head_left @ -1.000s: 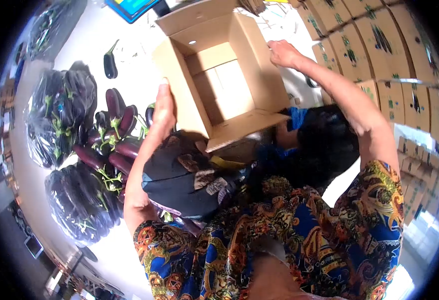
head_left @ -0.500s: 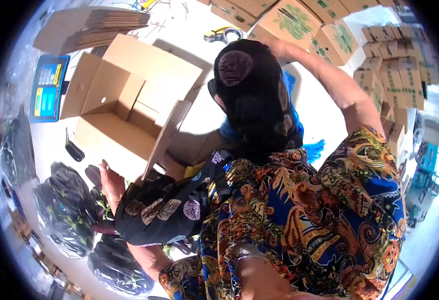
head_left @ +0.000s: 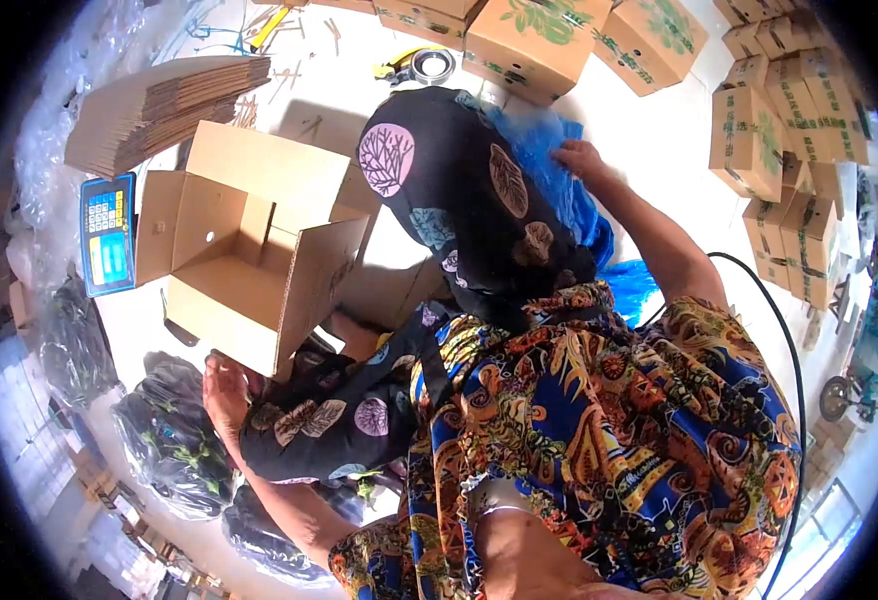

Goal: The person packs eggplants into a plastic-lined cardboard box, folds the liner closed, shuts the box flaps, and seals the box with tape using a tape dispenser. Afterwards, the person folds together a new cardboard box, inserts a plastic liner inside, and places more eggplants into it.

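An open cardboard box (head_left: 221, 293) stands tilted at the left, its flaps spread and its inside bare. My left hand (head_left: 225, 396) is at the box's lower corner, fingers apart and close against its wall. Clear bags of dark eggplants (head_left: 173, 440) lie just below and beside that hand. On the right, my right hand (head_left: 581, 160) has its fingers bent together on the edge of blue plastic bags (head_left: 544, 150). These bags lie beyond my knee, which is covered by dark patterned cloth (head_left: 449, 190).
A blue-framed scale display (head_left: 109, 235) stands left of the box, below flat stacked cardboard (head_left: 159, 105). A tape roll (head_left: 431, 66) lies at the top. Packed cartons (head_left: 529, 45) line the top and right. A black cable (head_left: 794, 370) curves down the right side.
The view has swung right, so the box now appears further left. My right hand has left the box's side and come to the blue bags. My left hand remains by the box.
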A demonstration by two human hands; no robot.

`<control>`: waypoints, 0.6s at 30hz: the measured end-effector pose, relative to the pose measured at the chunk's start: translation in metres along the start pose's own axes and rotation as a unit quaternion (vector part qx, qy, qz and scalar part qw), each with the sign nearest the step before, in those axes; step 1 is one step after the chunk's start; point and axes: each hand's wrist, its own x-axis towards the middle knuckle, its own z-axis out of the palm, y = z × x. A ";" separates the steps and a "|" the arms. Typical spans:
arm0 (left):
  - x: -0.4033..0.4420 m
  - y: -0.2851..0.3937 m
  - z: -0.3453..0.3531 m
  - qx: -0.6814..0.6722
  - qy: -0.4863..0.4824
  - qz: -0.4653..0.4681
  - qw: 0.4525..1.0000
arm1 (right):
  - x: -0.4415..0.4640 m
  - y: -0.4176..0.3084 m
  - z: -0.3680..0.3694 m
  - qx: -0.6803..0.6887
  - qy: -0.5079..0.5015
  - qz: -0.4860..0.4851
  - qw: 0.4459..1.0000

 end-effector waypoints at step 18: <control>-0.080 0.259 0.314 0.120 -0.119 0.398 0.902 | -0.018 -0.370 -0.133 0.602 -0.147 -0.307 0.722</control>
